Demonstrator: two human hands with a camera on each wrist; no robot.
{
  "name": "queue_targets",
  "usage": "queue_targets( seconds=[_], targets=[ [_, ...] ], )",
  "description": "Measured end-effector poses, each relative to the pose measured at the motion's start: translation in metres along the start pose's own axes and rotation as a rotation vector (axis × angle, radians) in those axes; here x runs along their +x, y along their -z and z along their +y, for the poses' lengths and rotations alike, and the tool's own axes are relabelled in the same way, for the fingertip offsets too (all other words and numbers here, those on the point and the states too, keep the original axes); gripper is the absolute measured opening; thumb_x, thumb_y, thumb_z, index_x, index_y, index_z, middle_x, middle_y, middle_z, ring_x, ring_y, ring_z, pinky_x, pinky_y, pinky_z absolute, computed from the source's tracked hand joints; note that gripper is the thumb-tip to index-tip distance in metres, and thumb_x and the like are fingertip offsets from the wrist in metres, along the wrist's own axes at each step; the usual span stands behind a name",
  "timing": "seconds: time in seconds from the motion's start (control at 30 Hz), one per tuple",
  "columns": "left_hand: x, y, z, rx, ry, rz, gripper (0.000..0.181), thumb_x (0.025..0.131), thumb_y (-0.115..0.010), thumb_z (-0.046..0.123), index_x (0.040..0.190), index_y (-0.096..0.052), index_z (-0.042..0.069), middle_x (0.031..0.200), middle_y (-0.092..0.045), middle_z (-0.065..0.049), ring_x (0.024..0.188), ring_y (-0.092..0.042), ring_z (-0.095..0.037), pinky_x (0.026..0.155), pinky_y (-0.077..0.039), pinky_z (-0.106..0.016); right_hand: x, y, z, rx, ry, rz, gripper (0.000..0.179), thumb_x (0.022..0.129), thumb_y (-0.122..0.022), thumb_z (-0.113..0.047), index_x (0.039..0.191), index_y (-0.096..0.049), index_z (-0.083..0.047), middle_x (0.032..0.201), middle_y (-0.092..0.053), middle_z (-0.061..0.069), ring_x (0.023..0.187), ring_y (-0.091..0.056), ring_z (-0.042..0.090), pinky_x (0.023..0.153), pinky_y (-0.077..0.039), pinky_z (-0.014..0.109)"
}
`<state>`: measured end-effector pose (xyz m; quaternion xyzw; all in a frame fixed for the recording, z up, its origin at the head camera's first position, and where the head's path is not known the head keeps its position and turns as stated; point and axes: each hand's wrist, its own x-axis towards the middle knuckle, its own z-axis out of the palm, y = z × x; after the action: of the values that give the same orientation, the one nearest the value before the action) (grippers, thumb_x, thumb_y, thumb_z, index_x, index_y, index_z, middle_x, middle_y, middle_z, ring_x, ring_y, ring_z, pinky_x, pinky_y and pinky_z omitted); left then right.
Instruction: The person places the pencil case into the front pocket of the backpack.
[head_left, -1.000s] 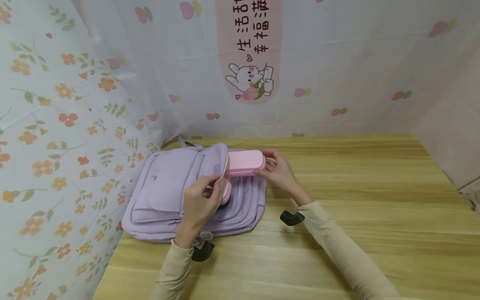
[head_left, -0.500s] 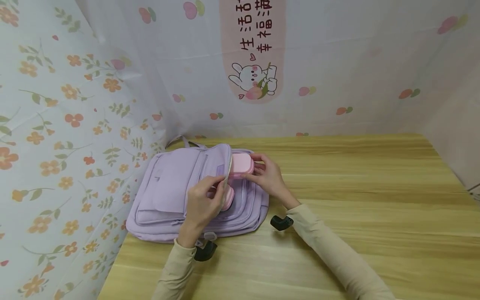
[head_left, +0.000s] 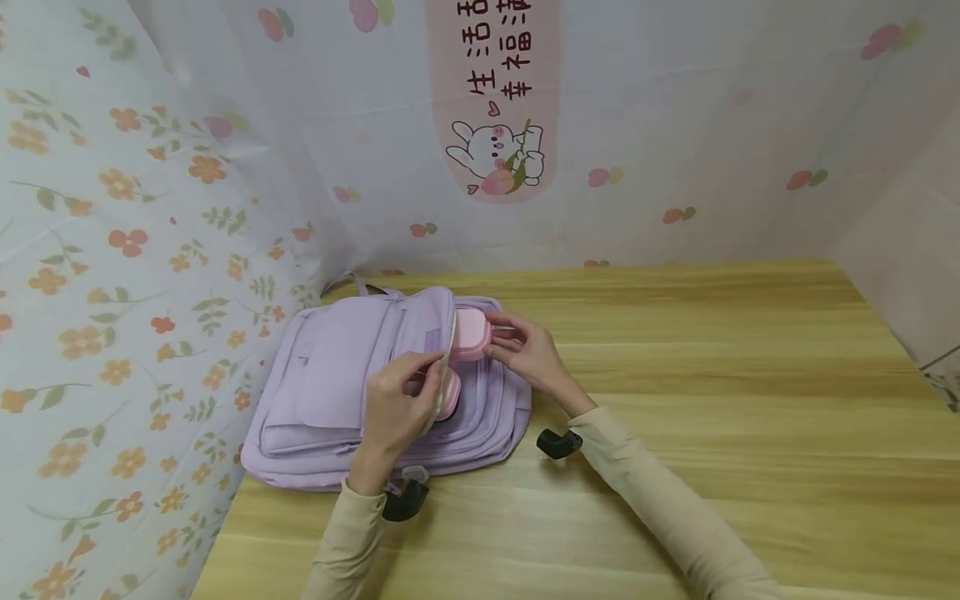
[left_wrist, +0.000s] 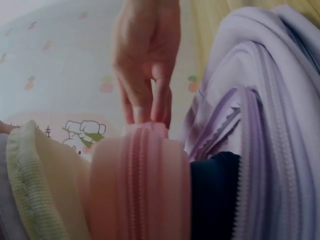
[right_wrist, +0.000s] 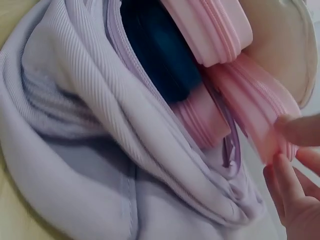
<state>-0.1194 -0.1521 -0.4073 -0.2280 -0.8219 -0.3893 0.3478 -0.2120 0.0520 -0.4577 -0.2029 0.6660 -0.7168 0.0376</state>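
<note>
A lilac backpack lies on the table with its top opening facing right. My left hand pinches the upper edge of that opening and holds it raised. At the opening, my right hand grips the outer end of a pink zippered case, whose other end is hidden inside the bag. A second pink case sits in the opening beside my left fingers. The right wrist view also shows a dark blue item and another pink case inside, between the lilac zipper edges.
The wood-grain table extends right of the bag. A floral curtain hangs close along the left side, and a printed white curtain hangs behind. Black wrist devices stick out from both sleeves.
My right hand has moved left, pushing the pink case deeper into the backpack, so less of it shows. My left hand keeps its hold on the opening's edge.
</note>
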Motion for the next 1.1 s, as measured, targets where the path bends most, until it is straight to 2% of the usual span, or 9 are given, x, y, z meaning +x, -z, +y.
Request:
queue_targets(
  seconds=[0.13, 0.37, 0.57, 0.77, 0.97, 1.1],
  targets=[
    [0.002, 0.002, 0.000, 0.006, -0.015, -0.034, 0.016, 0.086, -0.069, -0.005, 0.098, -0.078, 0.001, 0.082, -0.075, -0.010, 0.066, -0.070, -0.017, 0.060, -0.059, -0.023, 0.005, -0.008, 0.004, 0.012, 0.021, 0.015, 0.045, 0.084, -0.071, 0.015, 0.128, -0.058, 0.016, 0.132, -0.060, 0.033, 0.119, -0.062, 0.047, 0.098, -0.057, 0.028],
    [-0.001, 0.002, -0.002, -0.038, -0.048, -0.078, 0.018, 0.084, -0.069, -0.008, 0.098, -0.077, 0.000, 0.081, -0.074, -0.009, 0.067, -0.068, -0.014, 0.058, -0.057, -0.020, 0.010, -0.026, 0.006, -0.028, 0.043, -0.040, 0.043, 0.085, -0.073, 0.012, 0.125, -0.061, 0.014, 0.126, -0.064, 0.033, 0.113, -0.066, 0.046, 0.094, -0.059, 0.029],
    [-0.002, 0.002, -0.001, -0.045, -0.008, -0.096, 0.016, 0.086, -0.069, -0.005, 0.099, -0.077, 0.000, 0.083, -0.074, -0.010, 0.069, -0.069, -0.016, 0.060, -0.058, -0.019, 0.013, -0.031, 0.009, -0.020, 0.020, -0.041, 0.041, 0.084, -0.072, 0.014, 0.124, -0.060, 0.015, 0.122, -0.065, 0.035, 0.112, -0.066, 0.048, 0.094, -0.060, 0.030],
    [-0.001, -0.010, 0.008, 0.080, 0.016, -0.129, 0.013, 0.085, -0.071, 0.000, 0.096, -0.077, 0.003, 0.081, -0.071, -0.006, 0.067, -0.064, -0.013, 0.059, -0.056, -0.022, 0.007, -0.018, 0.009, -0.080, -0.035, -0.081, 0.038, 0.089, -0.067, 0.012, 0.126, -0.062, 0.013, 0.123, -0.067, 0.031, 0.114, -0.067, 0.043, 0.094, -0.060, 0.030],
    [0.000, -0.028, 0.013, 0.265, -0.027, -0.160, 0.006, 0.081, -0.074, 0.003, 0.086, -0.077, 0.004, 0.076, -0.064, -0.003, 0.062, -0.057, -0.014, 0.055, -0.051, -0.026, -0.004, 0.004, 0.002, -0.162, -0.084, -0.074, 0.031, 0.094, -0.064, 0.004, 0.125, -0.066, 0.008, 0.125, -0.069, 0.024, 0.116, -0.068, 0.037, 0.096, -0.058, 0.027],
    [-0.004, -0.034, 0.015, 0.357, -0.058, -0.163, 0.005, 0.079, -0.077, 0.003, 0.082, -0.075, 0.005, 0.077, -0.062, -0.004, 0.066, -0.059, -0.020, 0.056, -0.053, -0.032, -0.013, 0.020, 0.000, -0.230, -0.081, -0.047, 0.026, 0.096, -0.064, -0.002, 0.120, -0.070, 0.005, 0.122, -0.071, 0.021, 0.114, -0.069, 0.033, 0.096, -0.058, 0.025]
  ],
)
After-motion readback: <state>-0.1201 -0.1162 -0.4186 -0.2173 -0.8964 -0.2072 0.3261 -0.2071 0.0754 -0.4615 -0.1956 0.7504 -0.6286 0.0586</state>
